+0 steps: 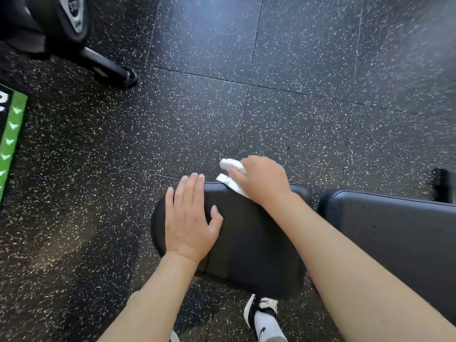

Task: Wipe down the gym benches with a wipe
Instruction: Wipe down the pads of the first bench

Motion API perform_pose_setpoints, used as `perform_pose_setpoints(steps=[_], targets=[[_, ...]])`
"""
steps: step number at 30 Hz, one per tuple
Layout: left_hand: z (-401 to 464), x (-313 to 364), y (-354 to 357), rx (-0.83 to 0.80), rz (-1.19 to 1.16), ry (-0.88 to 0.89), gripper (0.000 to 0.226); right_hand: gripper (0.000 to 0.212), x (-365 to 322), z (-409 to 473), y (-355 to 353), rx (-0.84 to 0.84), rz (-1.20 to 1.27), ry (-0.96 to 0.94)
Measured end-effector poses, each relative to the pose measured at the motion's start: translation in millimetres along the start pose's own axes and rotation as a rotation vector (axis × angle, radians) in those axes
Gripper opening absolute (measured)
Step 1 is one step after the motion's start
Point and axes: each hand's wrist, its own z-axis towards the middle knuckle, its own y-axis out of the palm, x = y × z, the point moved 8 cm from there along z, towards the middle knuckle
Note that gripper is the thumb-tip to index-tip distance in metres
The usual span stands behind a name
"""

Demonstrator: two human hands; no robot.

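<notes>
A black padded bench seat [249, 233] fills the lower middle of the head view, with the longer back pad [394, 233] to its right across a narrow gap. My right hand [261, 180] is shut on a crumpled white wipe [230, 165], pressing it against the seat's far edge, part of the wipe sticking out past the pad. My left hand [191, 218] lies flat on the seat's left end, fingers together and holding nothing.
Black speckled rubber floor tiles [197, 107] surround the bench. A machine's dark metal foot [108, 67] and a weight plate [71, 13] sit at the top left. A green strip [12, 134] lies at the left edge. My shoe [261, 314] stands under the seat.
</notes>
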Motion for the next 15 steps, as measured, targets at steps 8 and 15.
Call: perform_pose_setpoints(steps=[8, 15], targets=[[-85, -25, 24, 0.028, -0.047, 0.025, 0.074, 0.053, 25, -8, -12, 0.046, -0.041, 0.072], [-110, -19, 27, 0.075, -0.085, -0.007, 0.069, 0.065, -92, 14, 14, 0.037, 0.017, -0.083]])
